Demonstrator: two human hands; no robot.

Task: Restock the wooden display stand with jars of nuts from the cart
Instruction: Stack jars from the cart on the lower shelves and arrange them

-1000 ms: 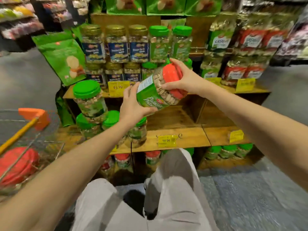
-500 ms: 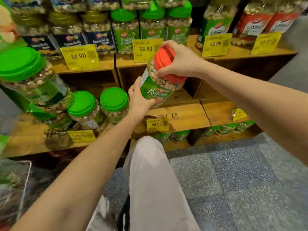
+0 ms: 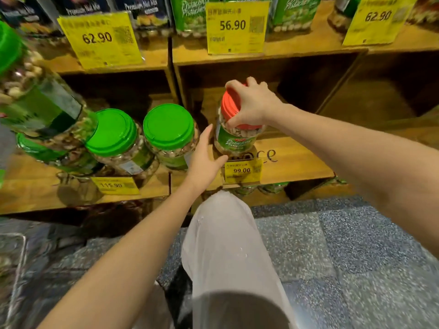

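Setting a red-lidded jar (image 3: 234, 141) on the middle shelf (image 3: 297, 162) of the wooden stand, base at or just above the wood, near the front edge, right behind the 99.00 price tag (image 3: 242, 170). Holding it from above with the right grip (image 3: 251, 103), curled round the lid. Left grip (image 3: 205, 157) wide and flat at the jar's lower side; contact unclear. Just left, two upright green-lidded jars (image 3: 168, 125), close enough to bump. Judged early for this bay: one jar only, with bare wood behind and to the right. Left to do: release, slide back from the edge, fetch more.
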